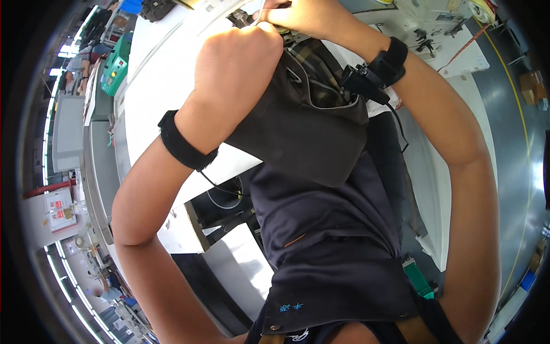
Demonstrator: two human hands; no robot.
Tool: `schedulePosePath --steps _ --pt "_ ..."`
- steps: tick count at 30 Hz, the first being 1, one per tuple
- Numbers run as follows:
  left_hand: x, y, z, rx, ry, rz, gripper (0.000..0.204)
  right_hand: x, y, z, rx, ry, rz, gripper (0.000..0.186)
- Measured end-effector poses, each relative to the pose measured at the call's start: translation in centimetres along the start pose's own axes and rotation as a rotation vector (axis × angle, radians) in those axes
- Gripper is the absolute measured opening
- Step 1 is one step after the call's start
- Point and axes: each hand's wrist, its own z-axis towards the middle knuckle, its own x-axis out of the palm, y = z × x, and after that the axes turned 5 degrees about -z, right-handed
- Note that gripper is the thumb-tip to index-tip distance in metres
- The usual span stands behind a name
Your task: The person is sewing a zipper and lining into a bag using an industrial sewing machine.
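Observation:
A dark brown bag (306,135) hangs over the near edge of the white work table. Its zipper (312,94) is undone, showing a plaid lining (321,69). My left hand (238,66) is closed in a fist at the bag's far left edge. Its fingertips are hidden, and so is whatever they hold. Just beyond, my right hand (301,16) bends its fingers together in a pinch by some small metal machine parts (240,18). A thin pale strand shows between the two hands; I cannot tell which one holds it.
The white table (154,74) spreads to the left of my arms. A green machine case (116,66) stands farther left, and a black bag (156,8) lies at the far edge. Dark cords run from both wrist straps. At right are a grey floor and cardboard boxes (531,87).

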Motion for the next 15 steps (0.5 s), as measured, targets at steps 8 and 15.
schedulePosePath --steps 8,15 --pt "1.9 1.5 -2.3 0.026 -0.15 -0.17 0.022 -0.2 0.2 -0.1 0.047 0.008 0.028 0.025" --pt "3.7 4.6 -4.2 0.187 -0.324 -0.354 0.029 -0.5 0.4 -0.3 0.09 0.033 -0.006 0.029"
